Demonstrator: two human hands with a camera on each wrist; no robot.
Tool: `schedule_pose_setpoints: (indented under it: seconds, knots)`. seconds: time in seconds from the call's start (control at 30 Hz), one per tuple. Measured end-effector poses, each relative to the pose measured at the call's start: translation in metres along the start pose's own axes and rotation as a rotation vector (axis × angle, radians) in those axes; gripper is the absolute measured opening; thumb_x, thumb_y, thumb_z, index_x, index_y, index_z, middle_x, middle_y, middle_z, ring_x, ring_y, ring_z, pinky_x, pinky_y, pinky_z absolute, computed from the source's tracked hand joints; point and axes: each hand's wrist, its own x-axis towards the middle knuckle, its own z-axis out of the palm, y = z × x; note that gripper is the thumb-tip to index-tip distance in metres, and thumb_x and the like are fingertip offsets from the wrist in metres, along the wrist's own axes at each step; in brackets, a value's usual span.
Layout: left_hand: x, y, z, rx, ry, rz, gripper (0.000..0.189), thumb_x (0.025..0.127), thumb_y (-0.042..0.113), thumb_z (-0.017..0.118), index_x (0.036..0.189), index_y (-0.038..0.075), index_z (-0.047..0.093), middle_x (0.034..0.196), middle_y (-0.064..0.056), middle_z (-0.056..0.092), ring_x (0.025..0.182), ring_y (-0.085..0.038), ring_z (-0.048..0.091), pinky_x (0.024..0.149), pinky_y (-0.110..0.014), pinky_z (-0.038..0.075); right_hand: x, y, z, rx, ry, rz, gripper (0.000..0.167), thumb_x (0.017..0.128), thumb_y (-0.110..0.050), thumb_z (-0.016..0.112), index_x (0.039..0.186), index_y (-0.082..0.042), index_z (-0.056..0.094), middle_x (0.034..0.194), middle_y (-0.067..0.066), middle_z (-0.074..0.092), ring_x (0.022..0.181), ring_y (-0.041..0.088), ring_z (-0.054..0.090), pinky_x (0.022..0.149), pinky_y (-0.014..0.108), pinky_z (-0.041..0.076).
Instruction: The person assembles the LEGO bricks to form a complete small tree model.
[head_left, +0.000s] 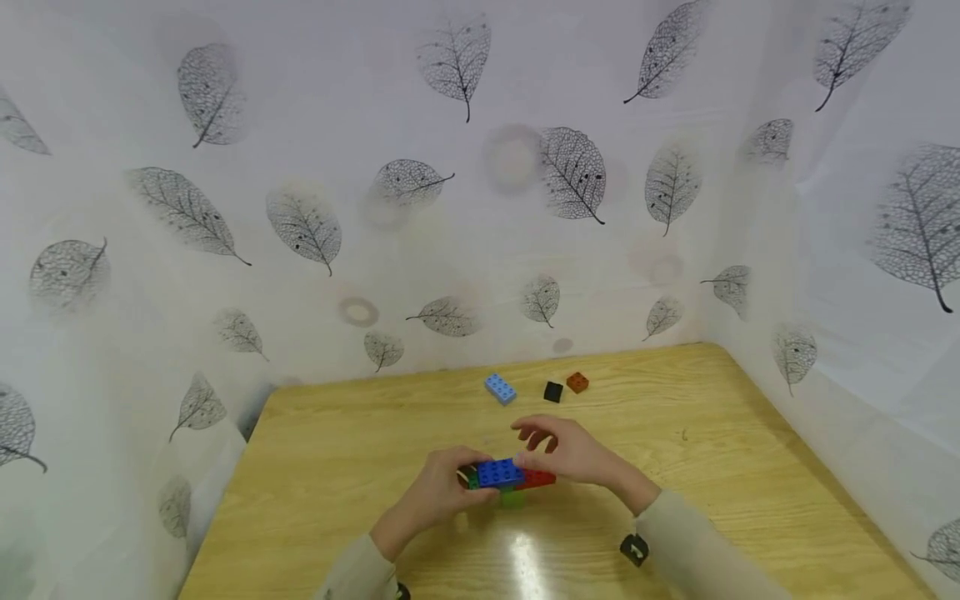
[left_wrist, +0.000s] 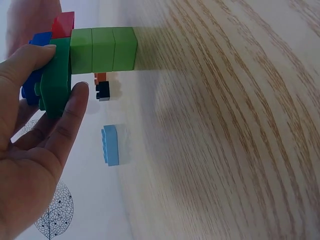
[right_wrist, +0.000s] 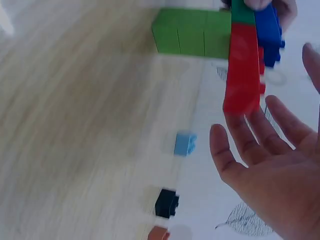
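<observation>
A small structure of toy building bricks stands on the table before me. Its base is a column of several light green bricks (left_wrist: 102, 49). Across the top lie a dark green brick (left_wrist: 56, 75) and a red brick (right_wrist: 243, 70), with a blue brick (head_left: 500, 473) above them. My left hand (head_left: 444, 487) grips the dark green brick from the left, thumb and fingers on opposite sides. My right hand (head_left: 570, 450) hovers at the red brick's end, its fingers loosely extended and holding nothing; the fingertips overlap the red brick in the right wrist view.
Toward the back of the wooden table (head_left: 337, 433) lie a light blue brick (head_left: 500, 389), a black brick (head_left: 553, 392) and an orange-brown brick (head_left: 577, 382). A white leaf-print cloth (head_left: 480, 250) hangs behind the table and along its sides.
</observation>
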Motion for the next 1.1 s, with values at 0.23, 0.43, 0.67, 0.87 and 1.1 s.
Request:
schedule_pose_setpoints:
  seconds: [0.23, 0.43, 0.67, 0.87, 1.1]
  knots:
    - [0.0, 0.001, 0.0, -0.005, -0.018, -0.018, 0.037, 0.089, 0.025, 0.087, 0.121, 0.01, 0.076, 0.11, -0.003, 0.075, 0.089, -0.002, 0.063, 0.073, -0.021, 0.057, 0.009, 0.024, -0.023, -0.082, 0.215, 0.073, 0.053, 0.1, -0.035, 0.074, 0.144, -0.01, 0.061, 0.132, 0.02, 0.067, 0.103, 0.022, 0.068, 0.079, 0.033, 0.057]
    - [0.0, 0.002, -0.001, 0.002, -0.028, -0.033, 0.038, 0.09, 0.028, 0.086, 0.123, 0.011, 0.075, 0.111, -0.002, 0.075, 0.09, -0.003, 0.063, 0.074, -0.021, 0.056, 0.022, 0.05, -0.033, -0.101, 0.285, 0.164, 0.053, 0.1, -0.029, 0.074, 0.145, -0.005, 0.059, 0.118, 0.015, 0.069, 0.089, 0.019, 0.065, 0.072, 0.032, 0.054]
    - [0.001, 0.002, -0.002, 0.027, -0.037, -0.025, 0.039, 0.09, 0.028, 0.086, 0.124, 0.011, 0.074, 0.113, -0.002, 0.075, 0.091, -0.003, 0.063, 0.076, -0.021, 0.056, 0.032, 0.069, -0.037, -0.105, 0.326, 0.207, 0.05, 0.1, -0.022, 0.073, 0.144, -0.002, 0.058, 0.108, 0.016, 0.068, 0.08, 0.018, 0.064, 0.065, 0.031, 0.05]
    - [0.002, 0.0, -0.002, 0.03, -0.042, -0.02, 0.04, 0.09, 0.028, 0.086, 0.125, 0.011, 0.074, 0.114, -0.002, 0.075, 0.091, -0.004, 0.064, 0.076, -0.021, 0.056, 0.036, 0.078, -0.036, -0.085, 0.343, 0.238, 0.053, 0.099, -0.021, 0.074, 0.145, 0.0, 0.056, 0.101, 0.014, 0.069, 0.075, 0.017, 0.058, 0.065, 0.031, 0.046]
    - [0.001, 0.001, -0.002, 0.025, -0.045, -0.017, 0.039, 0.09, 0.027, 0.086, 0.124, 0.011, 0.074, 0.114, -0.002, 0.074, 0.091, -0.004, 0.064, 0.076, -0.021, 0.056, 0.041, 0.084, -0.034, -0.085, 0.356, 0.257, 0.051, 0.099, -0.018, 0.073, 0.143, 0.002, 0.057, 0.1, 0.016, 0.07, 0.072, 0.017, 0.059, 0.066, 0.033, 0.048]
